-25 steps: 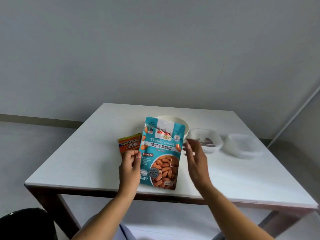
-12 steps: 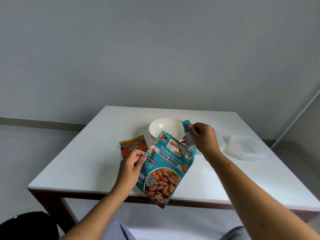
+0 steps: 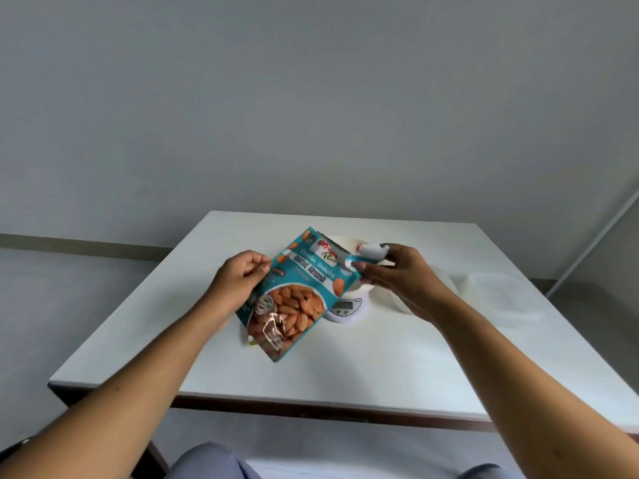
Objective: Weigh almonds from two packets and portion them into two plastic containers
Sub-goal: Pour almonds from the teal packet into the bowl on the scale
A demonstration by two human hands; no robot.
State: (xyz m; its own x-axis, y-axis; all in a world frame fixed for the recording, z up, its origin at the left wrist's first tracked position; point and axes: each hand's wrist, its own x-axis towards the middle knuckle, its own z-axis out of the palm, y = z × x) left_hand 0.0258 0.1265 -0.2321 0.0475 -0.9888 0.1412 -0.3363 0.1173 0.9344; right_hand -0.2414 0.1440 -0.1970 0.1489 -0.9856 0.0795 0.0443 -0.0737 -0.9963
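A teal almond packet (image 3: 297, 299) hangs tilted above the white table (image 3: 345, 368). My left hand (image 3: 238, 281) grips its left edge. My right hand (image 3: 390, 274) pinches a torn strip (image 3: 368, 252) at the packet's top right corner, and the strip curls away from the packet. Behind the packet stands a white bowl (image 3: 361, 290) on a small kitchen scale (image 3: 345, 307), both partly hidden. Two clear plastic containers (image 3: 498, 299) sit to the right, one largely behind my right hand. The second, orange packet is hidden behind the teal one.
The table's near edge (image 3: 311, 406) runs in front of my lap. A grey wall stands behind the table, and a white pipe (image 3: 594, 243) slants down at the right.
The packet has swung up and tilted further to the right. My right hand has pulled the top strip away to the right, and the scale has come into view below the bowl.
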